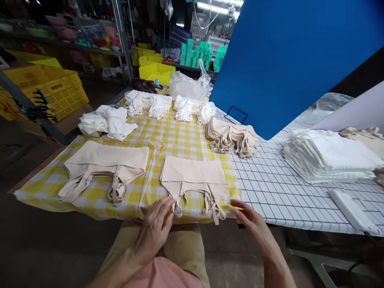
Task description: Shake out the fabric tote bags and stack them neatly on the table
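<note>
In the head view, a small stack of beige strappy tops [193, 170] lies flat near the front edge of the table, its straps toward me. My left hand [157, 222] is at the lower left corner of this stack, fingers stretched out by a strap loop; whether the fingertips touch it I cannot tell. My right hand [250, 220] hovers right of the straps at the table edge, fingers apart and holding nothing. Further left is another stack of beige strappy tops [111, 154], with looped straps hanging toward the edge.
Behind lie bundles of white tops [150, 102] and a folded beige pile [231, 132]. A thick white stack [330, 154] and a white bar-shaped device [354, 210] are at right. A large blue panel [285, 60] leans over the table. Yellow crates [54, 90] stand left.
</note>
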Demonstrator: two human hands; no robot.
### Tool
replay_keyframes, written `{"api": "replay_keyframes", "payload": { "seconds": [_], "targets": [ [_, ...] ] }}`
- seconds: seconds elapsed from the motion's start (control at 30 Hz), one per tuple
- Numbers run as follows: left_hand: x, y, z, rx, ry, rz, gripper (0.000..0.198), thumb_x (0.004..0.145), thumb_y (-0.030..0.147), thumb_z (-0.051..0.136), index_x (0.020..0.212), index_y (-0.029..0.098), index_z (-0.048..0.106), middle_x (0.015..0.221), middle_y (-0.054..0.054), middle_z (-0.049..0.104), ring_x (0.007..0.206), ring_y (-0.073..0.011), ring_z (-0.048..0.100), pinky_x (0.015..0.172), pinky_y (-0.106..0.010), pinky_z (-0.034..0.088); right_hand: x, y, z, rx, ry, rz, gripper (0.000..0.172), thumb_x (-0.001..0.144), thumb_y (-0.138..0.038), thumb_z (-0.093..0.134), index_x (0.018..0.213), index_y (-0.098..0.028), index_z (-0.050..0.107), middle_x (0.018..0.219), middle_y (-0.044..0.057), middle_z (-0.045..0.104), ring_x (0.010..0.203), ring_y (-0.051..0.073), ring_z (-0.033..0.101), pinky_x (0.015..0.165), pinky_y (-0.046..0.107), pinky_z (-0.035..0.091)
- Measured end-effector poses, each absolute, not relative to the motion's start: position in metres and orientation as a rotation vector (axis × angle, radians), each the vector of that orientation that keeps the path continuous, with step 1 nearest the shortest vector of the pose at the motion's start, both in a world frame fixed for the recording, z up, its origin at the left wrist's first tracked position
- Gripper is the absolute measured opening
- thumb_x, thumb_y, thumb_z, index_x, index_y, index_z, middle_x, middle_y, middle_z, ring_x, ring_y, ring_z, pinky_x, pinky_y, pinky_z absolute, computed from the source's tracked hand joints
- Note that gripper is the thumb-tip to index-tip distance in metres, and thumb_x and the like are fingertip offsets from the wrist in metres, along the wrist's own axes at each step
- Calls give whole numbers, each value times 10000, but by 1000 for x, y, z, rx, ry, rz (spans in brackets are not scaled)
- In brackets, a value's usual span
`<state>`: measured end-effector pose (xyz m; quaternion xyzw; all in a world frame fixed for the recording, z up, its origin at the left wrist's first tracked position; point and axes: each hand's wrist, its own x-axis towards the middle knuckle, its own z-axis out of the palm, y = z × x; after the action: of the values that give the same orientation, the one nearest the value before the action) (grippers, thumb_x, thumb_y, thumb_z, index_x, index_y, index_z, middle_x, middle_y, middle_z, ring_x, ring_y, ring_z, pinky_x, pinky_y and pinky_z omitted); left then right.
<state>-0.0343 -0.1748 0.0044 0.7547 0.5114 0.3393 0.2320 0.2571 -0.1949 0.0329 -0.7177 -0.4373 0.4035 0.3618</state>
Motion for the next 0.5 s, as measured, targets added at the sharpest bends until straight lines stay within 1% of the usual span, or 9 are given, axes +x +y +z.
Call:
{"api": "replay_keyframes", "payload": {
  "seconds": [0.07,0.13,0.23,0.33,0.4,0.5],
  "targets": [
    [-34,-150,4,2142,1494,930,344,842,186,391,1173,225,478,1164,-88,546,1132,-211,492,975,-360,393,267,-177,30,-1892,-1101,868,447,650,-503,596,937,-164,647,954,109,670,772,223,616,562,290,470],
    [-30,-116,5,2147,1674,849,361,823,183,433,1182,181,457,1136,-113,535,1109,-231,499,940,-363,414,274,-149,25,-1960,-1123,713,409,673,-456,546,920,-147,650,863,100,675,710,215,614,529,287,446],
    [-18,-65,9,2039,1997,541,334,816,254,495,1108,91,491,1102,-174,527,1001,-275,557,812,-361,466,272,-100,15,-2119,-1262,487,355,694,-371,485,891,-136,666,818,90,672,695,201,601,590,293,433],
    [-8,-35,11,1919,2130,327,375,812,319,529,1075,54,502,1066,-205,548,927,-290,596,742,-351,474,258,-63,6,-2203,-1333,331,367,711,-375,485,888,-113,673,838,121,654,751,227,579,654,319,408],
    [-4,-27,10,1890,2133,304,374,817,317,534,1081,54,500,1033,-196,571,909,-283,608,728,-343,472,247,-52,0,-2224,-1349,275,384,729,-369,482,929,-97,664,889,143,632,778,246,561,667,336,388],
    [-4,-29,5,1944,2116,365,283,852,265,480,1067,84,515,1021,-162,584,864,-251,618,685,-320,470,236,-48,-10,-2232,-1360,181,374,779,-328,435,1004,-113,643,972,141,594,852,251,531,698,338,366]
  ]
}}
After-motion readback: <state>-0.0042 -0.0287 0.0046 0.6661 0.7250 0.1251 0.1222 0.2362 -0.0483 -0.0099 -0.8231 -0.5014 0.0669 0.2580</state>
